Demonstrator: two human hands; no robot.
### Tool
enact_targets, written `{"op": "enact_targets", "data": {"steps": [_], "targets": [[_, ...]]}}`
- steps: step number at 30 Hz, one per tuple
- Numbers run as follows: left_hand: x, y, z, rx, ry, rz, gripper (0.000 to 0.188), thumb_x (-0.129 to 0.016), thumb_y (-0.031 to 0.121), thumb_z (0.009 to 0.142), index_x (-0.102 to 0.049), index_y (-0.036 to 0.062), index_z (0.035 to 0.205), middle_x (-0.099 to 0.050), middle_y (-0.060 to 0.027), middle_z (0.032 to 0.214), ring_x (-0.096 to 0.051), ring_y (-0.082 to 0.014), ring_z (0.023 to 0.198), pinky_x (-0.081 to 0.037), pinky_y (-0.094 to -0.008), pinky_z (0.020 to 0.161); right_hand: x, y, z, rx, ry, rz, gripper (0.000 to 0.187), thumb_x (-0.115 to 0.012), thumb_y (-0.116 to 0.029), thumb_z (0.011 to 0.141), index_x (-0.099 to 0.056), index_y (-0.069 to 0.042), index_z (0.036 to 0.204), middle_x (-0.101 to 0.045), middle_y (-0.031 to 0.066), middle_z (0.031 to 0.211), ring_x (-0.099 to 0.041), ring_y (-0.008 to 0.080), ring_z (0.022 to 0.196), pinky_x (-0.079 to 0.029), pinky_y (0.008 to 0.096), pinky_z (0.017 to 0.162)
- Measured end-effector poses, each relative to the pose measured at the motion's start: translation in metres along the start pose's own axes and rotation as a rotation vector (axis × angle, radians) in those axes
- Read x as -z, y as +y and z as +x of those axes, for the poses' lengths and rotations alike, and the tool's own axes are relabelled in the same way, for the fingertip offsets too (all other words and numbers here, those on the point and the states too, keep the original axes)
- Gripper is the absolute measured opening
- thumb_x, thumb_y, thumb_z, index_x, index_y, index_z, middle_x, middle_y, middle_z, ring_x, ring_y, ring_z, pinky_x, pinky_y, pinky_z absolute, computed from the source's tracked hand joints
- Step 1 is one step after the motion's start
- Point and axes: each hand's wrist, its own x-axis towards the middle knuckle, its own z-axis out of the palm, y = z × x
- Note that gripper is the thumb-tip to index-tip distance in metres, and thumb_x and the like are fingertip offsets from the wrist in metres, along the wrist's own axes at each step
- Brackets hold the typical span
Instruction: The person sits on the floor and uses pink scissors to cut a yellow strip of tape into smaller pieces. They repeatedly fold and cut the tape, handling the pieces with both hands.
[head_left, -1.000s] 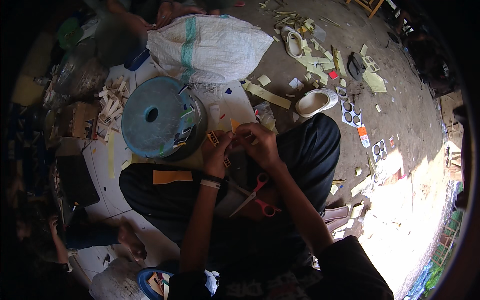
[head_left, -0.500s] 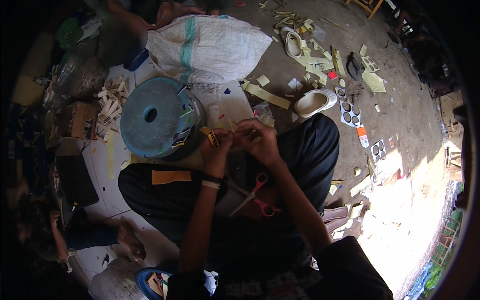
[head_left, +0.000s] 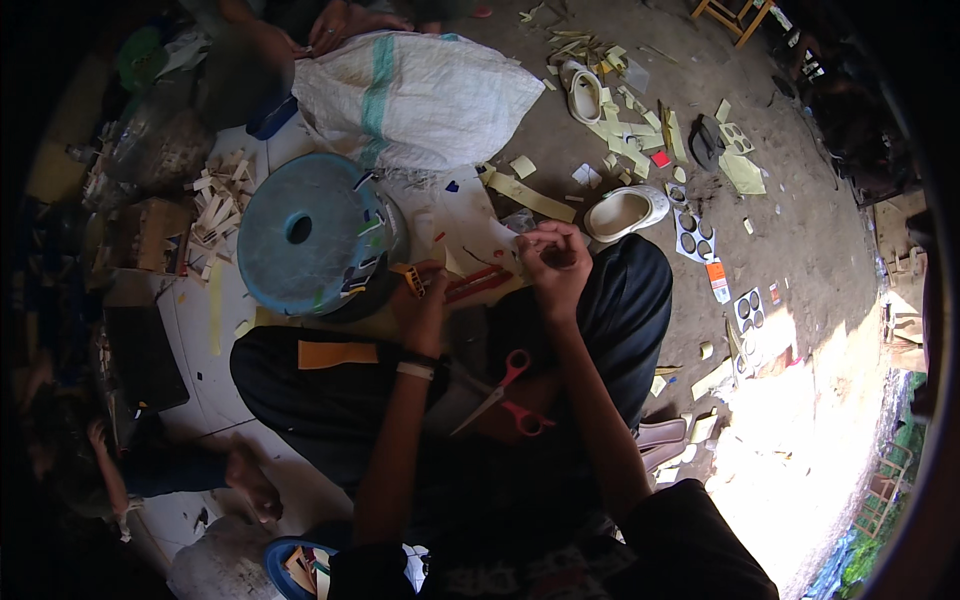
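My left hand [head_left: 420, 315] is closed on a small yellow strip with black markings [head_left: 411, 280], beside the round blue-grey tub. My right hand [head_left: 556, 275] is raised apart from it, above my right knee. Its fingers are pinched together; whatever lies between them is too small to name. Red strip-like pieces [head_left: 480, 284] show on the floor between my hands. Scissors with pinkish-red handles [head_left: 514, 368] rest on my lap, their blades pointing left. A flat orange strip [head_left: 338, 355] lies across my left thigh.
An upturned blue-grey tub [head_left: 330, 240] carries small coloured scraps. Beyond it lies a white woven sack [head_left: 450, 100], with another person's hands [head_left: 335, 25] behind. Pale offcuts [head_left: 222, 200] are heaped at left. Cream clogs [head_left: 622, 213] and yellow scraps [head_left: 630, 140] litter the floor.
My hands have drawn apart: the right moved right, the left slightly down. Red pieces between them have come into view. The scissors and orange strip stay on my legs.
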Motion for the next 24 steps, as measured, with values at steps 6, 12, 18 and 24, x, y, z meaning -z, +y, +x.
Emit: {"op": "enact_targets", "data": {"steps": [6, 12, 18, 24], "targets": [[0.005, 0.016, -0.002, 0.227, -0.096, -0.149, 0.021, -0.071, 0.017, 0.093, -0.068, 0.0051, 0.110, -0.068, -0.0019, 0.092, -0.058, -0.0060, 0.070, -0.043, -0.0208, 0.055, -0.017, -0.034, -0.015, 0.470, -0.359, -0.435, 0.034, -0.078, 0.006, 0.070, -0.068, -0.006, 0.100, -0.074, 0.0058, 0.090, -0.069, 0.0217, 0.085, -0.056, 0.0329, 0.073], [-0.001, 0.014, -0.007, 0.099, -0.041, -0.178, 0.033, -0.073, 0.017, 0.093, -0.063, 0.0010, 0.121, -0.070, -0.0078, 0.101, -0.068, -0.0134, 0.084, -0.054, -0.0238, 0.065, -0.019, -0.039, -0.016, 0.364, -0.600, -0.344, 0.040, -0.081, 0.005, 0.068, -0.069, -0.005, 0.105, -0.072, 0.0095, 0.093, -0.069, 0.0278, 0.086, -0.057, 0.0388, 0.076], [-0.002, 0.008, -0.004, 0.037, -0.012, -0.144, 0.035, -0.076, 0.023, 0.092, -0.066, 0.0055, 0.120, -0.062, 0.0053, 0.088, -0.048, -0.0012, 0.065, -0.035, -0.0181, 0.054, -0.015, -0.022, -0.017, -0.182, -0.414, -0.165, 0.026, -0.084, -0.009, 0.082, -0.072, -0.001, 0.103, -0.073, 0.0071, 0.090, -0.068, 0.0127, 0.082, -0.055, 0.0287, 0.076], [-0.002, 0.011, -0.006, 0.038, -0.079, -0.131, 0.032, -0.075, 0.022, 0.092, -0.066, 0.0060, 0.119, -0.061, 0.0064, 0.089, -0.049, -0.0015, 0.068, -0.036, -0.0176, 0.057, -0.012, -0.006, -0.019, -0.329, -0.474, -0.060, 0.017, -0.078, -0.012, 0.089, -0.074, 0.002, 0.099, -0.073, 0.0045, 0.089, -0.067, 0.0093, 0.084, -0.054, 0.0258, 0.076]]}}
